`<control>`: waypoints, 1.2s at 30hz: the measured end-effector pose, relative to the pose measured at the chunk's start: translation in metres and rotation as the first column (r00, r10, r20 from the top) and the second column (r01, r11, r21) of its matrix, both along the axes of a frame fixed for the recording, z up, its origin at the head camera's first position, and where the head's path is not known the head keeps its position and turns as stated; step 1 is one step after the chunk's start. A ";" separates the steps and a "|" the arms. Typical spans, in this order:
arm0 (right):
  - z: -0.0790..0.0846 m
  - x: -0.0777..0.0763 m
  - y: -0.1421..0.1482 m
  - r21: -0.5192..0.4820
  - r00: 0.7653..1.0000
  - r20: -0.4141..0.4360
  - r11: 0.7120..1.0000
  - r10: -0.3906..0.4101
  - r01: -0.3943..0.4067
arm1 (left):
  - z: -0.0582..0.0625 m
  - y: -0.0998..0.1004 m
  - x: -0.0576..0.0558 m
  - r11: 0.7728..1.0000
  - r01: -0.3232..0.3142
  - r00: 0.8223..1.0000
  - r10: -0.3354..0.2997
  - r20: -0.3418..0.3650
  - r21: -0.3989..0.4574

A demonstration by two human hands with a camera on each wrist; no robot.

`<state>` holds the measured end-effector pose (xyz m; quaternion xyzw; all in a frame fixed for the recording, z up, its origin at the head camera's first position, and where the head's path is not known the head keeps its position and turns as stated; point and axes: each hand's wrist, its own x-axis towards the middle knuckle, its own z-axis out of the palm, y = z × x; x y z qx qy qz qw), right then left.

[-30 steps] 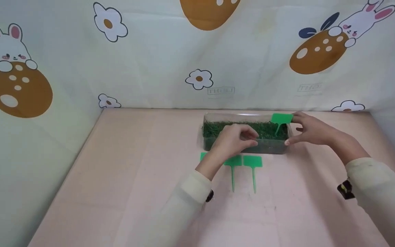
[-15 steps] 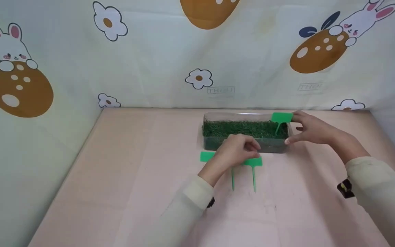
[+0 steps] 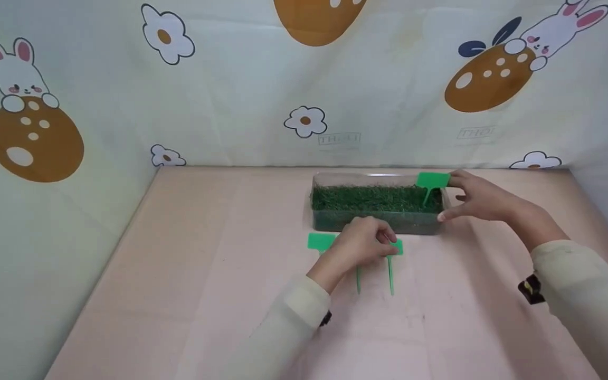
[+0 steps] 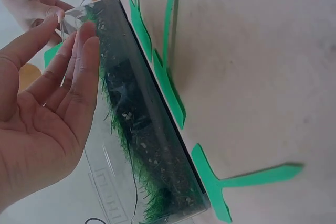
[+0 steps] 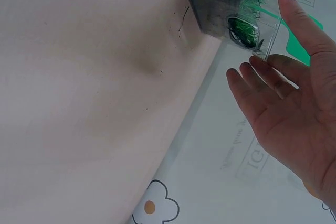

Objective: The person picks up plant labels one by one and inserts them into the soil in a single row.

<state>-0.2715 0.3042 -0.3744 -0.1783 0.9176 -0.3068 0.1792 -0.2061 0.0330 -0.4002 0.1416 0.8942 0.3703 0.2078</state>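
Here, mid-frame, the left hand (image 3: 361,241) arches over green tags (image 3: 321,241), grip loose; rightward, the right hand (image 3: 483,198) clasps a grass-filled box (image 3: 417,224).

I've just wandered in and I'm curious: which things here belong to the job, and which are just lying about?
Seem part of the job:
clear box with grass
planted green tag
three green tags on the table

Seem just surroundings:
patterned cloth behind
small dark object beside the right sleeve
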 end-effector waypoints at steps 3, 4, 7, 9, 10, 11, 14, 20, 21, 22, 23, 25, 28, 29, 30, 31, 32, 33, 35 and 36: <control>0.000 0.000 0.000 0.001 1.000 0.003 1.000 0.000 0.000 | -0.002 0.001 0.001 1.000 -0.004 1.000 0.004 0.023 -0.005; 0.000 0.000 0.000 0.001 1.000 0.003 1.000 0.001 -0.001 | -0.002 0.001 0.002 1.000 -0.006 0.999 0.006 0.031 -0.008; 0.000 0.000 0.001 0.005 1.000 -0.001 1.000 0.002 -0.002 | -0.003 0.003 0.003 1.000 -0.009 0.999 0.009 0.051 -0.012; 0.000 0.000 0.001 0.008 1.000 -0.005 1.000 0.003 -0.002 | -0.004 0.003 0.003 1.000 -0.012 0.998 0.013 0.061 -0.015; 0.000 0.000 0.001 0.009 1.000 -0.005 1.000 0.002 -0.002 | -0.004 0.004 0.003 1.000 -0.013 0.998 0.014 0.066 -0.014; -0.001 0.000 0.002 0.014 1.000 -0.010 1.000 0.003 -0.003 | -0.005 0.004 0.003 1.000 -0.013 0.998 0.014 0.067 -0.014; -0.001 0.000 0.002 0.027 1.000 -0.013 1.000 0.003 -0.003 | -0.007 0.004 0.003 1.000 -0.011 0.998 0.013 0.065 -0.023; -0.001 0.000 0.001 0.030 1.000 -0.003 1.000 -0.004 0.004 | -0.012 0.006 0.003 0.995 -0.010 0.999 0.013 0.030 -0.098; -0.001 0.000 0.001 0.028 1.000 -0.001 1.000 -0.004 0.004 | -0.013 0.006 0.003 0.994 -0.012 0.999 0.015 0.030 -0.109; -0.001 0.000 0.001 0.027 1.000 -0.001 1.000 -0.005 0.005 | -0.014 0.007 0.003 0.993 -0.012 0.999 0.016 0.032 -0.119; -0.001 0.000 0.001 0.026 1.000 -0.002 1.000 -0.004 0.004 | -0.014 0.007 0.003 0.992 -0.010 0.999 0.015 0.040 -0.123; -0.002 0.000 0.001 0.027 1.000 -0.005 1.000 -0.003 0.004 | -0.015 0.008 0.003 0.991 -0.004 0.999 0.011 0.052 -0.132; -0.002 0.000 0.001 0.031 1.000 -0.005 1.000 -0.004 0.004 | -0.015 0.009 0.004 0.990 0.000 0.998 0.009 0.068 -0.141; -0.001 0.000 0.001 0.033 1.000 -0.004 0.999 -0.005 0.006 | -0.016 0.009 0.004 0.990 -0.001 0.997 0.011 0.071 -0.143; -0.001 0.000 0.001 0.035 1.000 -0.003 0.999 -0.008 0.008 | -0.016 0.010 0.004 0.990 -0.003 0.997 0.014 0.074 -0.143; -0.001 0.000 0.001 0.035 1.000 -0.002 0.999 -0.009 0.009 | -0.016 0.010 0.004 0.989 -0.007 0.997 0.019 0.075 -0.145; -0.001 0.000 0.000 0.035 1.000 0.000 0.999 -0.010 0.010 | -0.017 0.011 0.004 0.989 -0.011 0.997 0.023 0.076 -0.148; -0.001 0.000 0.000 0.034 1.000 0.002 0.999 -0.012 0.012 | -0.017 0.012 0.004 0.989 -0.018 0.996 0.030 0.081 -0.148; -0.001 0.000 0.000 0.031 1.000 0.002 0.999 -0.011 0.011 | -0.018 0.013 0.005 0.988 -0.030 0.995 0.044 0.090 -0.153; -0.001 0.000 0.000 0.030 1.000 0.002 0.999 -0.011 0.011 | -0.018 0.014 0.006 0.987 -0.036 0.994 0.051 0.093 -0.154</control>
